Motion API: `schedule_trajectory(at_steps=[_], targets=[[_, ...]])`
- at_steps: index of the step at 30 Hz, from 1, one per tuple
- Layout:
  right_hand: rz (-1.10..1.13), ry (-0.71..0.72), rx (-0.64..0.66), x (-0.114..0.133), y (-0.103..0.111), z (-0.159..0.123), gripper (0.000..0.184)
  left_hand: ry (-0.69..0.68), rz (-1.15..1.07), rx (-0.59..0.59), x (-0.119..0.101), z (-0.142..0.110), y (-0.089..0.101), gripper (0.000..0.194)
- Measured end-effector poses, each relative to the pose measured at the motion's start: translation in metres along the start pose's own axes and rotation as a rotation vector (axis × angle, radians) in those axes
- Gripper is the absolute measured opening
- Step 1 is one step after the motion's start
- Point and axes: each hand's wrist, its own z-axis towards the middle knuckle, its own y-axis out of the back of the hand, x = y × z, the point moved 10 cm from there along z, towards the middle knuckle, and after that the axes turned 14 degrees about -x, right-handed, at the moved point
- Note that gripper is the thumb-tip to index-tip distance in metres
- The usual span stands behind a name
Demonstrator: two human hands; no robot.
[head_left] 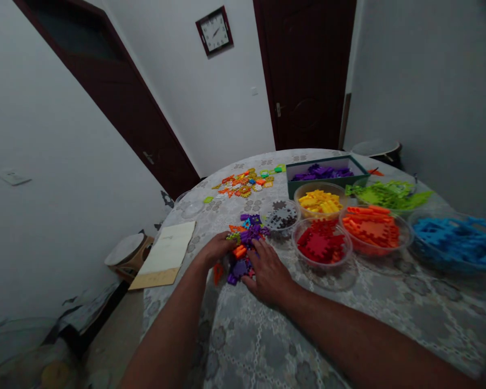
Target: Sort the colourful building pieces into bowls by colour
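Note:
A small pile of mixed plastic building pieces (238, 268), mostly purple with some orange, blue and yellow-green, lies on the patterned tablecloth (243, 340). My left hand (216, 250) rests at the pile's left side, its fingers reaching in beside a yellow-green piece (234, 237); the fingertips are partly hidden. From the right, my right hand (269, 274) lies over the pile's edge with fingers spread, touching purple pieces (251, 233). An orange piece (217, 273) lies just below my left hand.
Right of the pile stand clear bowls of grey (282, 214), yellow (319, 202), red (321, 246), orange (373, 229), green (389, 195) and blue gears (457, 237). A green box (328, 174) holds purple pieces. Loose pieces (243, 183) lie farther back; a notebook (166, 251) lies left.

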Motion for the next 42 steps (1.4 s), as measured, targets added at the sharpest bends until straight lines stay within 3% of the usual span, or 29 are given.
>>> schedule_trajectory(at_steps=[6, 12, 22, 27, 31, 38, 42], targets=[[0.008, -0.006, -0.005, -0.002, -0.002, 0.000, 0.070, 0.033, -0.019, -0.141, 0.001, -0.019, -0.006, 0.032], [0.036, -0.019, 0.028, -0.004, -0.003, 0.000, 0.074, -0.026, 0.029, -0.261, 0.000, -0.029, -0.008, 0.032], [0.028, -0.001, 0.019, -0.004, -0.007, -0.001, 0.072, -0.102, 0.040, -0.121, 0.005, -0.035, -0.012, 0.034], [0.007, 0.004, 0.007, -0.004, -0.009, -0.004, 0.079, -0.119, 0.128, -0.272, 0.008, -0.039, -0.011, 0.050], [-0.011, -0.001, -0.023, -0.007, -0.013, -0.005, 0.085, -0.140, 0.049, -0.364, 0.008, -0.040, -0.014, 0.065], [-0.031, 0.022, -0.011, -0.008, -0.017, -0.007, 0.086, -0.136, -0.101, -0.351, 0.010, -0.040, -0.012, 0.068], [-0.017, 0.029, -0.018, -0.008, -0.016, -0.007, 0.083, -0.175, -0.145, -0.260, 0.006, -0.040, -0.015, 0.064]])
